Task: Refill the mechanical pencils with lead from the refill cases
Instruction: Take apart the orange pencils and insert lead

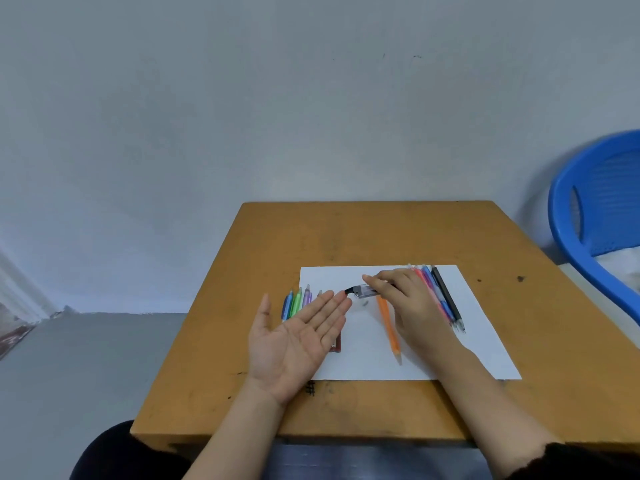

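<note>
You sit at a worn, ochre wooden table [381,237]. A white sheet of paper [485,348] lies flat on its middle. A dark spot [520,278] marks the bare wood to the right of the sheet, and a black scribble [310,389] sits just off the sheet's near left corner. Behind the table rises a plain grey wall [242,98]. To the table's right stands a blue plastic chair [568,216]. Left of the table you see grey floor [86,358].

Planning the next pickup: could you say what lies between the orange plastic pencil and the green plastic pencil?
Head view: the open left hand, palm up, above a partly hidden dark red case on white paper.
</note>
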The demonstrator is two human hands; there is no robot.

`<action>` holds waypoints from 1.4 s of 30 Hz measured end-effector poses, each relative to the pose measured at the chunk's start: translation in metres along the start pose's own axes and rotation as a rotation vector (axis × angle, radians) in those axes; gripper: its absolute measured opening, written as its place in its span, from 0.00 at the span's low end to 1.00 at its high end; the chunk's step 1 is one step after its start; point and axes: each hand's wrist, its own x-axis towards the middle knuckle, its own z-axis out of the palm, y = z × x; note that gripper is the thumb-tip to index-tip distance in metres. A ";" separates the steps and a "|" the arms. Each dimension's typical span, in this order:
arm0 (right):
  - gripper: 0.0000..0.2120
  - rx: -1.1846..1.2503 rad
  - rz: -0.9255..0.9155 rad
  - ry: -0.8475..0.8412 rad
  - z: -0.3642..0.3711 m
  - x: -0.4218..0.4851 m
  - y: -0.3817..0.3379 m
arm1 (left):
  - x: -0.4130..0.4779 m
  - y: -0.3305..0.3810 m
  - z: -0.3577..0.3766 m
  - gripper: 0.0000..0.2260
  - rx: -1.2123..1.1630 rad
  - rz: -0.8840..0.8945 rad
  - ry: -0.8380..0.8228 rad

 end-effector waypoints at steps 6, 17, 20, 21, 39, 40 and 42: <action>0.19 0.071 -0.034 0.023 -0.007 0.001 -0.001 | 0.003 -0.001 -0.006 0.42 -0.028 -0.054 -0.018; 0.21 0.035 -0.083 0.047 -0.009 0.000 0.001 | 0.006 -0.001 -0.011 0.42 -0.074 -0.072 -0.035; 0.23 0.022 -0.091 0.040 -0.009 0.001 0.000 | 0.006 -0.001 -0.010 0.44 -0.061 -0.063 -0.025; 0.23 0.018 -0.090 0.037 -0.009 0.001 0.000 | 0.006 -0.001 -0.010 0.44 -0.060 -0.064 -0.025; 0.22 0.025 -0.073 0.038 -0.010 -0.001 -0.001 | 0.003 0.000 -0.006 0.44 -0.131 -0.105 -0.053; 0.23 0.037 -0.059 0.045 -0.010 -0.001 -0.001 | 0.003 0.000 -0.005 0.44 -0.127 -0.104 -0.058; 0.22 0.054 -0.025 0.054 -0.009 -0.002 0.000 | 0.001 0.000 -0.001 0.44 -0.112 -0.098 -0.060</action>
